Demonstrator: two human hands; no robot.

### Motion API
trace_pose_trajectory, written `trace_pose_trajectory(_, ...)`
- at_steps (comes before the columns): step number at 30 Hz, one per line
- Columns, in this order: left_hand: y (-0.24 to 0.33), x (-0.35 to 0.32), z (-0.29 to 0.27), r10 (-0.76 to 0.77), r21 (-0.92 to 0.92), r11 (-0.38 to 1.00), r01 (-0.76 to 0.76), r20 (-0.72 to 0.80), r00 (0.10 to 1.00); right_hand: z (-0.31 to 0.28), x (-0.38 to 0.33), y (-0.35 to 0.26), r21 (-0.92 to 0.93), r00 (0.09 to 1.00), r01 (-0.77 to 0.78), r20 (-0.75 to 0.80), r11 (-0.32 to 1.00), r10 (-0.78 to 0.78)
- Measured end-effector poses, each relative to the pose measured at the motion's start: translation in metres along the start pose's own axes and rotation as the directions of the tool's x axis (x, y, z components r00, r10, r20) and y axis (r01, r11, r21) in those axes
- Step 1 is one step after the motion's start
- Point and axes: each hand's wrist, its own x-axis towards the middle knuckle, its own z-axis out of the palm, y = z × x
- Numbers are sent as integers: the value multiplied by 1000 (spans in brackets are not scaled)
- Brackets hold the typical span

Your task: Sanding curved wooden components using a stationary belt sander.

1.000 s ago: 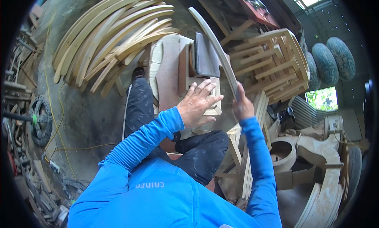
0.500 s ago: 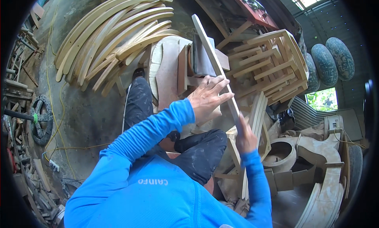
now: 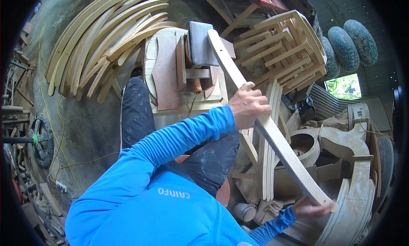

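A long, gently curved wooden slat (image 3: 284, 147) slants across in front of me, from the wooden stand down to the lower right. My left hand (image 3: 249, 106) is closed around its middle. At the slat's near end, my right hand (image 3: 313, 208) grips it, fingers partly hidden. A small hole shows near each end. The far end lies beside or over a grey flat-faced block (image 3: 202, 43), possibly a sander, set in a wooden frame; whether they touch I cannot tell. A dark cord runs from that frame, which rests on a wooden stand (image 3: 167, 75).
Curved wooden slats (image 3: 96, 45) are piled at the far left. Stacked wooden pieces (image 3: 283, 54) stand at the far right, and long strips (image 3: 266, 160) lean beneath my slat. Carved wooden parts (image 3: 341, 139) fill the right side. Yellow cable (image 3: 64, 139) crosses the floor.
The slat has shifted and turned more diagonal. My right hand has moved down and right to its near end, while my left hand has moved right and now wraps around its middle.
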Motion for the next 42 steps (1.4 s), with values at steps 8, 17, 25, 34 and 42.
trace_pose_trajectory(8, 13, -7, 2, -84, -32, 996, 82, -80, 993, -20, 15, -12, 652, 753, -617, 652, -441, -89)
trace_pose_trajectory(17, -90, -1, -22, -160, -106, 982, 154, -53, 986, 49, 33, -148, 615, 809, -522, 577, -590, -114)
trace_pose_trajectory(25, -150, 4, -47, -239, 7, 969, 247, 276, 931, 216, -86, -356, 712, 730, -663, 683, -229, 12)
trace_pose_trajectory(34, -236, 14, -71, -447, 272, 892, 361, 402, 799, 267, -135, -458, 557, 633, -753, 758, -349, -157)
trace_pose_trajectory(42, -68, -2, -63, -3, 38, 999, -3, 148, 989, 125, -85, -281, 727, 700, -684, 678, 64, -223)
